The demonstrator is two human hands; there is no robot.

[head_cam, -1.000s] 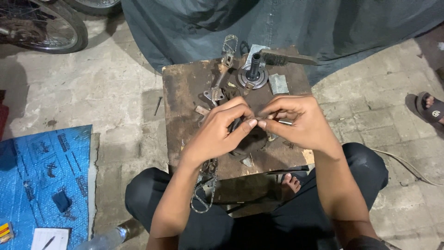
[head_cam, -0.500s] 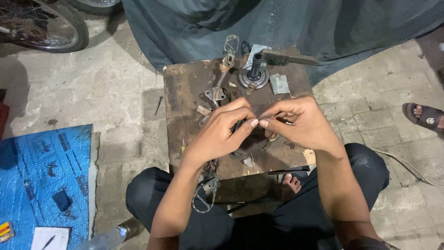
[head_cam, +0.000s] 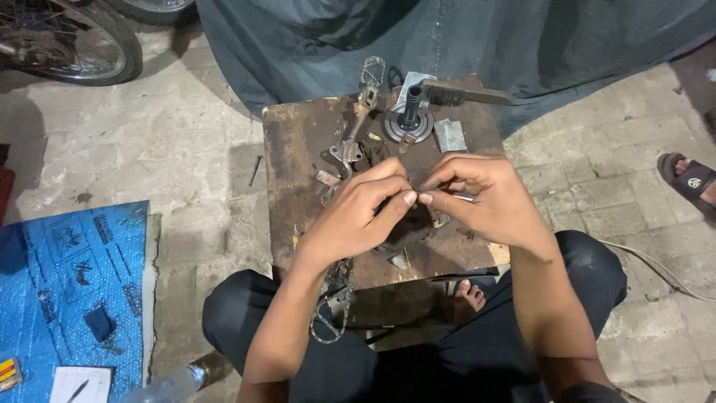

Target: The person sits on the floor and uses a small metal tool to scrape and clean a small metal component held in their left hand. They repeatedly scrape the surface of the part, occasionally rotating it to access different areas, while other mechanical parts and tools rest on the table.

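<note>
Both hands meet fingertip to fingertip over the near half of the worn, rust-stained wooden work block [head_cam: 298,172]. We record the left hand [head_cam: 358,216] curled, thumb and forefinger pinched together; what it pinches is too small to tell. We note the right hand [head_cam: 485,198] likewise closed, its fingers clamped on a thin silvery metal pin [head_cam: 462,198] that shows just past the thumb. Under the hands lies a dark round part, mostly hidden.

Head view, surface: on the far half of the block stand a grey metal hub with an upright dark shaft [head_cam: 409,119], a wire brush with a wooden handle [head_cam: 462,93] just beyond it, a small flat grey metal plate [head_cam: 450,134] beside the hub, and a bent metal bracket [head_cam: 349,149] to the left. A perforated metal foot peg [head_cam: 332,310] hangs at the near edge by the left forearm.

Room: cracked concrete and paving floor [head_cam: 186,149], a dark tarpaulin [head_cam: 447,37] behind the block, a spoked wheel [head_cam: 67,41] upper left, a blue plastic sheet [head_cam: 67,276] lower left, a clear plastic bottle [head_cam: 164,384] near the knee, another person's sandalled foot [head_cam: 686,179] at right.
</note>
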